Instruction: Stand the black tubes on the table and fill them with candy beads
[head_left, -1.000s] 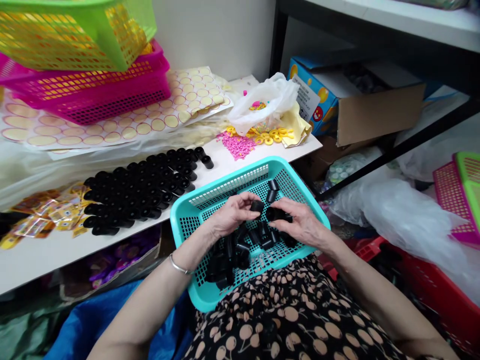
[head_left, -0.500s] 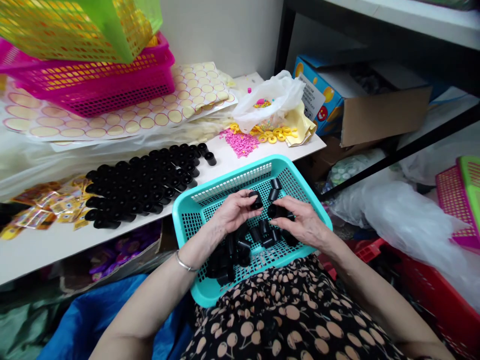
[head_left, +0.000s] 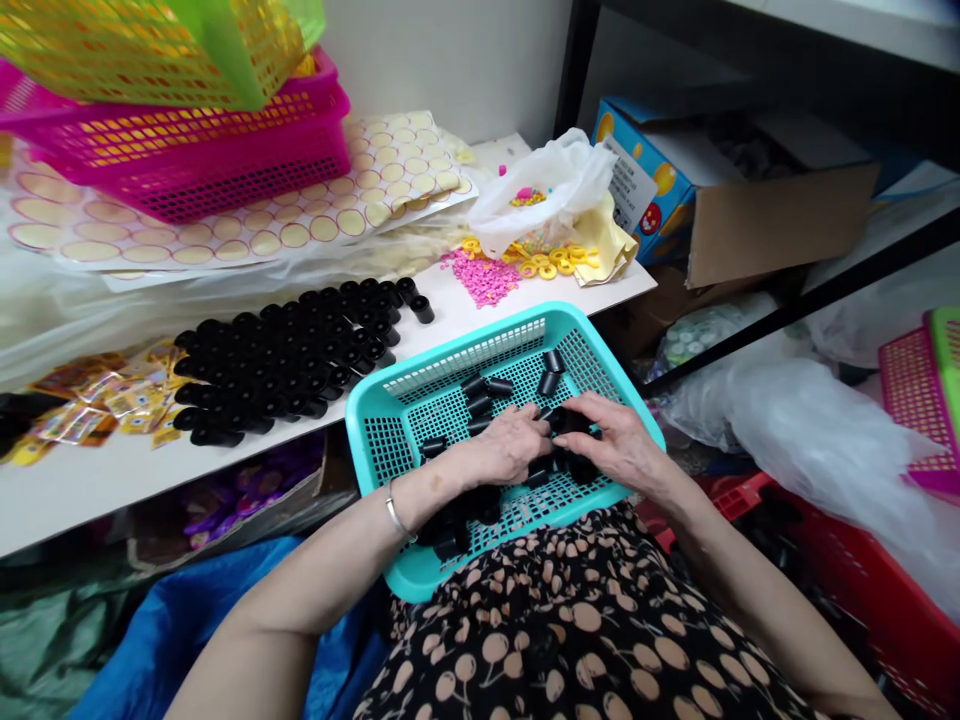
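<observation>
A turquoise mesh basket [head_left: 469,352] rests against my lap with several short black plastic cylinders [head_left: 551,372] lying loose in it. My left hand [head_left: 514,443] is palm down in the basket, fingers bent and closed at a black cylinder near its fingertips; the grip itself is partly hidden. Close beside it, my right hand [head_left: 611,437] has its thumb and fingers around dark cylinders [head_left: 574,420] at the basket's right side. The two hands' fingertips nearly meet. On the white shelf, many similar cylinders [head_left: 285,350] stand upright in tight rows.
Yellow printed packets [head_left: 135,395] lie left of the rows. Behind the basket are pink bits [head_left: 484,278], yellow rings [head_left: 551,262] and a white plastic bag [head_left: 551,190]. Stacked baskets [head_left: 225,160] stand back left. An opened carton [head_left: 772,230] and a black shelf leg flank the right.
My left hand has turned palm down and moved lower and right, toward my right hand. The cylinder it held up is no longer visible. Several cylinders now show left of it.
</observation>
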